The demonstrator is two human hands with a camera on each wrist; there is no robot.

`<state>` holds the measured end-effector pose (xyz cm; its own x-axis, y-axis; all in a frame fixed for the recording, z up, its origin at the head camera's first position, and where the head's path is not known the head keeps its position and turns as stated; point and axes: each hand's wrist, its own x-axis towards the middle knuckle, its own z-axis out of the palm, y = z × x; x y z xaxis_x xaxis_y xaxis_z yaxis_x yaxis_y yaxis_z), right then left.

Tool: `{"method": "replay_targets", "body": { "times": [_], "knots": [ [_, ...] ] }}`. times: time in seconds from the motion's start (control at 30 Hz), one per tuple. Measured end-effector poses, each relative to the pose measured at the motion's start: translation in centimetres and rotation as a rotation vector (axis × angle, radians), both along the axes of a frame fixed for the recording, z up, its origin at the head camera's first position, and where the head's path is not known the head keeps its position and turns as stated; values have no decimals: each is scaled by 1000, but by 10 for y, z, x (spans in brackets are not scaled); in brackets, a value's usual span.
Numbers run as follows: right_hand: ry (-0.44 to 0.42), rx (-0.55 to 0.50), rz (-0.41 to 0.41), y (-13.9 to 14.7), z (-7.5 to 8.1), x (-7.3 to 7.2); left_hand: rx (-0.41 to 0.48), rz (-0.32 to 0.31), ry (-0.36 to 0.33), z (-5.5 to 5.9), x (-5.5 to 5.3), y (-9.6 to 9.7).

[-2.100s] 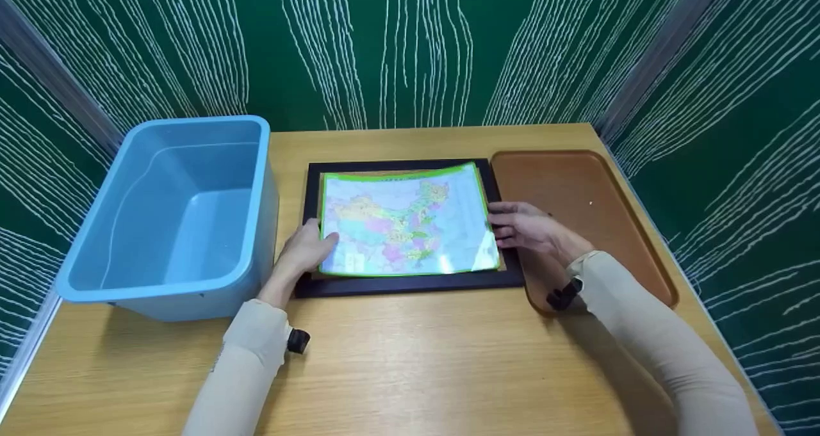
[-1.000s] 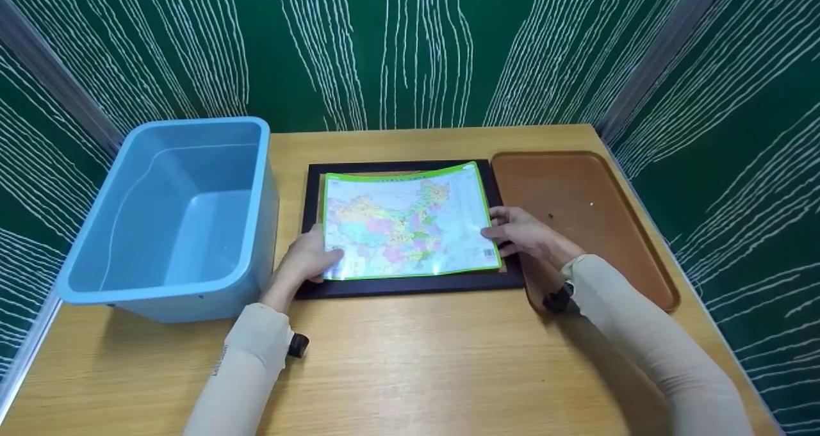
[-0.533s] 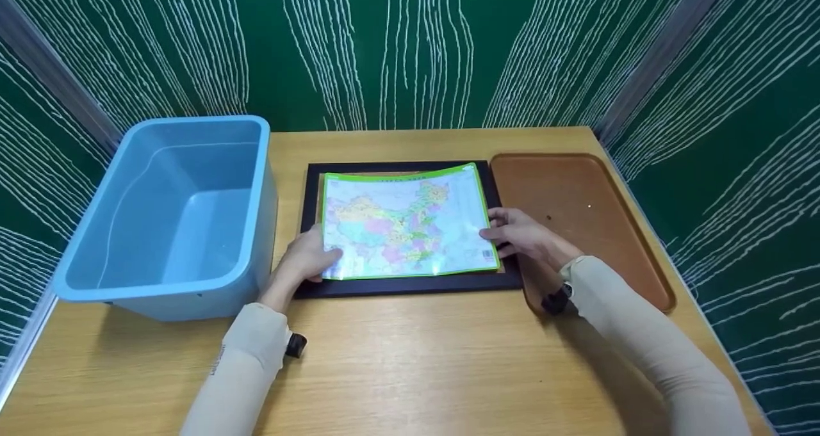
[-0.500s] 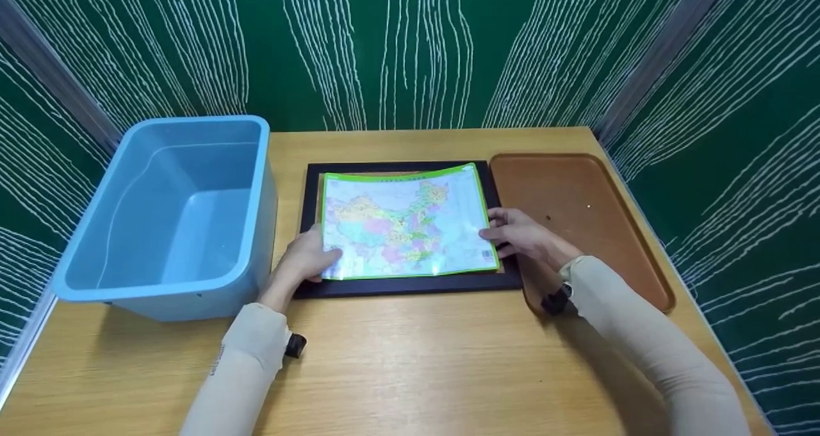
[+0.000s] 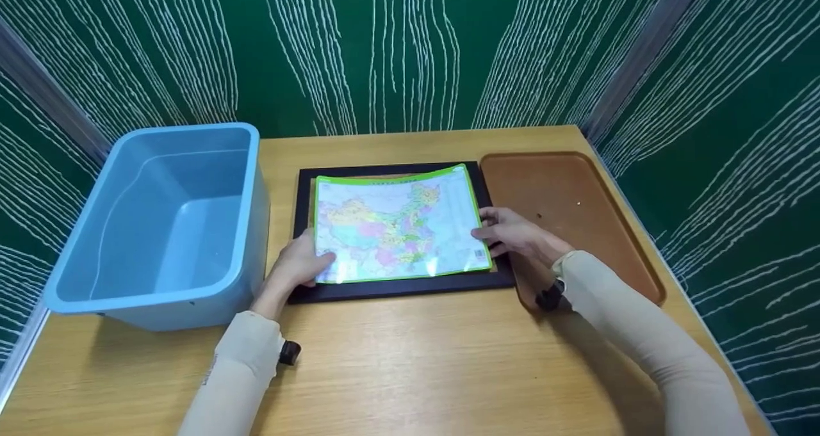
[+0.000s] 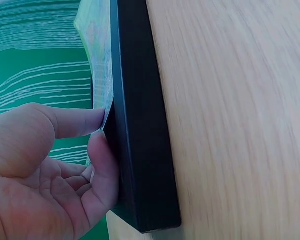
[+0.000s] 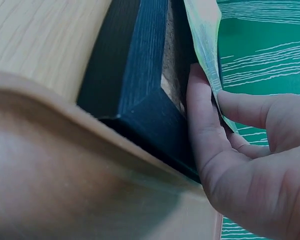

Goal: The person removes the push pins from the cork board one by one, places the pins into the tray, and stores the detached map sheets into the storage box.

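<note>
A glossy, green-bordered map lies over a black picture frame in the middle of the table. My left hand pinches its left edge near the lower corner; the left wrist view shows the thumb and index finger meeting on the sheet beside the frame. At the opposite edge my right hand holds the sheet, thumb on top and fingers beneath. In the right wrist view that edge of the map stands raised above the frame, with a strip of brown backing showing inside.
A deep blue plastic tub stands at the left. A brown tray with small specks on it adjoins the frame's right side. Green walls with white drip lines enclose the wooden table at the back and sides.
My right hand has gone from straight fingers beside the map to pinching its edge. My left thumb has slid slightly toward the near corner. Lately the view has shifted a little.
</note>
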<state>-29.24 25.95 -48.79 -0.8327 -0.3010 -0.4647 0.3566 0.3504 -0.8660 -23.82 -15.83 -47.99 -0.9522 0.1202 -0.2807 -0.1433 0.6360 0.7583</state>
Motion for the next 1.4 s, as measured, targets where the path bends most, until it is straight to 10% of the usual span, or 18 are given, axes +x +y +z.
{"method": "replay_targets", "body": {
  "times": [0.37,0.67,1.4],
  "knots": [
    [-37,-74,-15,1,11,2,2,-15,15,0,0,4],
    [-84,-277,-2,-7,33,7,112,-65,168,18,5,16],
    [-70,-408,112,-26,83,27,118,-181,382,133,50,10]
  ]
}}
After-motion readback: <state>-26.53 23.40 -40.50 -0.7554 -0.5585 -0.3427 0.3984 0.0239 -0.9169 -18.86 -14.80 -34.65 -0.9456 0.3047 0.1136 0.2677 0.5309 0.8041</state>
